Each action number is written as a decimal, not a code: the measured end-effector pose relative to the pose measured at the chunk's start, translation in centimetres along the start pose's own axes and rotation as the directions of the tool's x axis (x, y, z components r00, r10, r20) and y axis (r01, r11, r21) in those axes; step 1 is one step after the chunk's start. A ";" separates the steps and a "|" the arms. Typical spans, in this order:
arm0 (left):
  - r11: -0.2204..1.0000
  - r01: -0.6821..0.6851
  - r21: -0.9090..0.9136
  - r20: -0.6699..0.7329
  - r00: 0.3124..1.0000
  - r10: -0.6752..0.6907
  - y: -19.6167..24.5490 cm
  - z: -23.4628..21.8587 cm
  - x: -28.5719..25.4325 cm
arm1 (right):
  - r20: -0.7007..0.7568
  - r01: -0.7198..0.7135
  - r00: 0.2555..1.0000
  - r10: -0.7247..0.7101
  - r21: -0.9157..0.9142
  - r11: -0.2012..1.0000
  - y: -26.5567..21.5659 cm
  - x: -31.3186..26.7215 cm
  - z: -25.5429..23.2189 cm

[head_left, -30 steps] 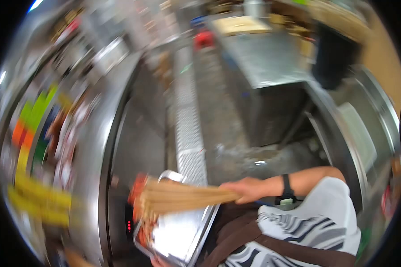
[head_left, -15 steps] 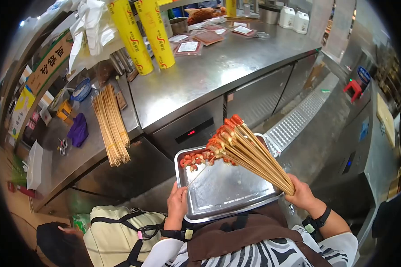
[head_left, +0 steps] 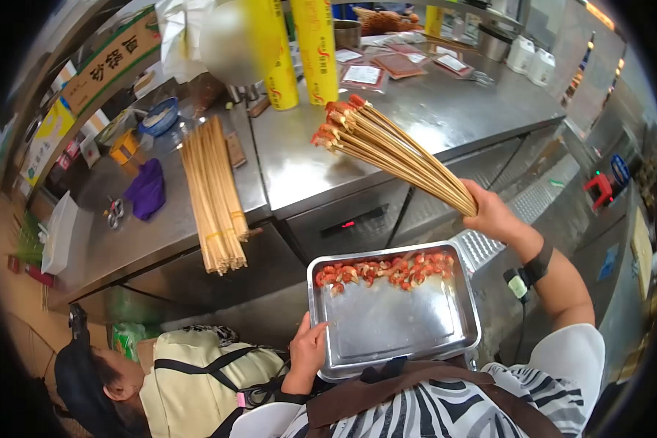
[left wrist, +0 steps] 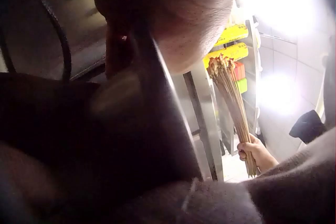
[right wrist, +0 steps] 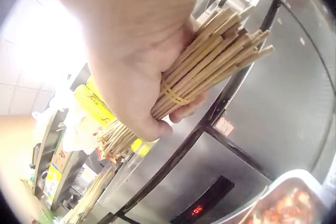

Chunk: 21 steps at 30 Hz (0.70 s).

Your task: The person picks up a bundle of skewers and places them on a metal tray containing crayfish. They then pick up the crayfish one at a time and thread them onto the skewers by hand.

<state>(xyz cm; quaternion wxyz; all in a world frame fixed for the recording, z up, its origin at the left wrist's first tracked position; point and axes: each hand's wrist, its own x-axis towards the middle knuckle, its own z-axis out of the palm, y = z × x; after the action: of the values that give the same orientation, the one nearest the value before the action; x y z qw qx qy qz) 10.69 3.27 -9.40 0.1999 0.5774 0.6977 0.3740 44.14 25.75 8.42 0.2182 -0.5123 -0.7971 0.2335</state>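
Note:
My right hand [head_left: 493, 213] grips the lower ends of a bundle of wooden skewers [head_left: 409, 160], whose tips carry red and pale food pieces above the counter's front edge. In the right wrist view a rubber band binds the skewers [right wrist: 205, 66] by the fingers. My left hand [head_left: 308, 352] holds the left rim of a metal tray [head_left: 394, 332], with its thumb over the edge. Red food pieces [head_left: 387, 271] lie along the tray's far side. Part of the left hand [left wrist: 173, 19] shows dark and close in the left wrist view.
Bare skewers [head_left: 215, 193] lie in a bundle on the steel counter [head_left: 299, 175], beside a purple cloth [head_left: 147, 190] and scissors [head_left: 114, 212]. Yellow rolls [head_left: 316, 51] and flat packets [head_left: 399, 64] are farther back. A person in a black cap [head_left: 80, 379] is at lower left.
The right hand has raised the skewer bundle from over the tray to above the counter edge. The left hand still holds the tray, and the view has turned toward the counter.

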 end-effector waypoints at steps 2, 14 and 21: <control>0.998 -0.046 0.045 -0.033 0.998 0.047 -1.0 -0.6 -0.5 | 0.048 0.066 0.997 -0.066 -0.002 0.998 0.5 2.9 0.1; 0.986 0.071 -0.152 -0.128 0.988 -0.091 -0.1 -0.5 -0.2 | 0.084 0.424 0.900 -0.428 -0.404 0.811 1.1 16.3 1.9; 0.989 0.058 -0.137 -0.058 0.996 -0.066 -0.6 0.8 1.6 | 0.265 0.083 0.942 -0.206 0.412 0.907 -0.6 4.2 5.6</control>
<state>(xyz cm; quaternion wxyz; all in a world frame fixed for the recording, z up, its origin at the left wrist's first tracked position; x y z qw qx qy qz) 10.47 5.00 -10.07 0.2281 0.5285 0.6943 0.4320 38.86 28.55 4.74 0.2094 -0.3548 -0.7934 0.4481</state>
